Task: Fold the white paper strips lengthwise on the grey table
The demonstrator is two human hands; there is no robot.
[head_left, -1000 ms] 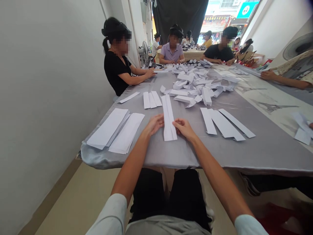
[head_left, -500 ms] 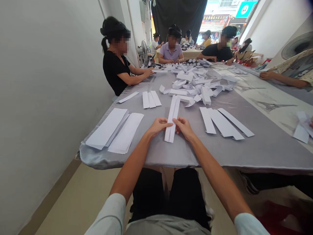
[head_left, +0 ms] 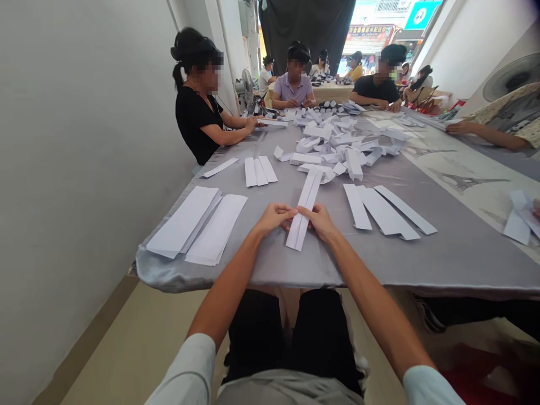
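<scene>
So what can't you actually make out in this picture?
Head view:
- Paper strip: the part under the left hand and right hand is hidden, so the fold there is unclear.
- Paper pile: too far away and jumbled to count.
- Loose sheets: cut off by the right edge.
- Shop sign: too small to read.

I am holding one folded paper strip (head_left: 304, 211) between my two hands, the left hand (head_left: 274, 216) and the right hand (head_left: 320, 220). Three narrow strips (head_left: 260, 171) are lying ahead-left, three long strips (head_left: 386, 212) right, and two fans (head_left: 246, 88) are standing beyond.
</scene>
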